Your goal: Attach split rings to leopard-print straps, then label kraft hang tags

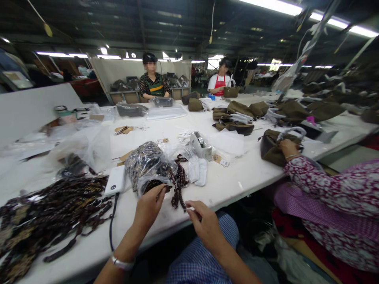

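My left hand [149,207] is closed in a pinch on a dark brown fabric strip, beside the mouth of a clear plastic bag [146,159] stuffed with patterned fabric. A twisted dark patterned strip [178,185] hangs from the bag's right side toward the table's near edge. At its lower end, my right hand [205,225] has thumb and forefinger together on the tip. Whether both hands hold the same strip, I cannot tell. White folded packets [197,170] lie just right of the strip.
A heap of dark patterned strips [56,213] covers the left. A white power bank [115,180] with a black cable, a tape dispenser [201,145] and tags [220,160] lie nearby. A co-worker's hand [288,149] holds an olive handbag [271,148]; two people stand across the table.
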`<state>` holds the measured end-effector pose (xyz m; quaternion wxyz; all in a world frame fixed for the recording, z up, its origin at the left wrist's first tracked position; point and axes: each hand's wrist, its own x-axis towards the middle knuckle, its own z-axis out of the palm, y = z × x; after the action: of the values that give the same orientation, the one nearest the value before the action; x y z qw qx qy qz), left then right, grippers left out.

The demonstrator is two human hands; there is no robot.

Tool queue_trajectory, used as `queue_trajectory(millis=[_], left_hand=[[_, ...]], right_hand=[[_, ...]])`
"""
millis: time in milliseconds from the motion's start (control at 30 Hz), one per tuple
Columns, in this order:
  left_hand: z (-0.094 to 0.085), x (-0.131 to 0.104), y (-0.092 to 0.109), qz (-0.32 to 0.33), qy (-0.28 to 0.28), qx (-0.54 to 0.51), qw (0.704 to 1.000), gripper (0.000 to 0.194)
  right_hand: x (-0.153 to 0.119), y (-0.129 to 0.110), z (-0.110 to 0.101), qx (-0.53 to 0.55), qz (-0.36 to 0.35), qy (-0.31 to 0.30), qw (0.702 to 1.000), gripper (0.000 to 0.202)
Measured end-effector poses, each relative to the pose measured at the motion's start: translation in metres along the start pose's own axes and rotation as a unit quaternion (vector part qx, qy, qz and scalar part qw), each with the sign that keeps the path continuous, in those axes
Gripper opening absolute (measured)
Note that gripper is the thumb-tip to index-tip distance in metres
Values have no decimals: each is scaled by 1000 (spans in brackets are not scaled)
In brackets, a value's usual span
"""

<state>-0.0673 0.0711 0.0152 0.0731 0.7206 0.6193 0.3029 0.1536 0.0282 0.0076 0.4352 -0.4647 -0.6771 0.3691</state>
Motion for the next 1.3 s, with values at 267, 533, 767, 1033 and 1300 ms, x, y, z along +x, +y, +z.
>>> queue_trajectory(millis=[267, 533, 767, 1033, 1300], left_hand=[[-1, -23, 56, -151, -133, -352, 914, 33], [15, -42, 51, -237, -168, -436, 852, 38], [4, -40, 27, -194, -20, -236, 952, 26], [5, -36, 10, -124, 13, -211, 969, 21], [-3, -31, 17, -176, 2, -201, 964, 24]], right_hand=[[12, 3, 6, 222, 138, 14, 965, 29], [7, 17, 1, 188, 132, 55, 972, 30], [45, 37, -2, -115, -4, 35, 993, 24], [90, 51, 17, -182, 1, 16, 983, 19], [64, 50, 2, -27, 58, 35, 997, 13]])
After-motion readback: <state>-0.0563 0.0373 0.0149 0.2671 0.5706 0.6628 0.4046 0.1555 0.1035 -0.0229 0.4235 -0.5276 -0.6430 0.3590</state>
